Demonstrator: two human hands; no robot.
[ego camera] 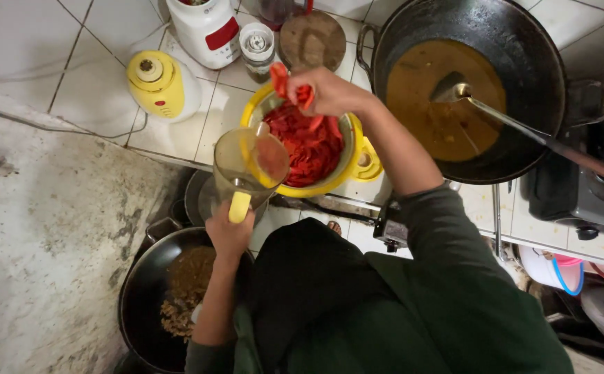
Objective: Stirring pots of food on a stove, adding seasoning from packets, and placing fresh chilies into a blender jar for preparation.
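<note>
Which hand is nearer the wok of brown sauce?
Right. The right hand lifts red chili pieces just left of the wok; the left hand grips the blender jug, farther down-left.

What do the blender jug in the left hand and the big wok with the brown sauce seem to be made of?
Blender jug: probably clear plastic, since the red pieces show through its wall; its handle is opaque yellow, gripped by the left hand. Wok: likely dark metal, matte black with a worn, slightly shiny inner wall and loop handles.
</note>
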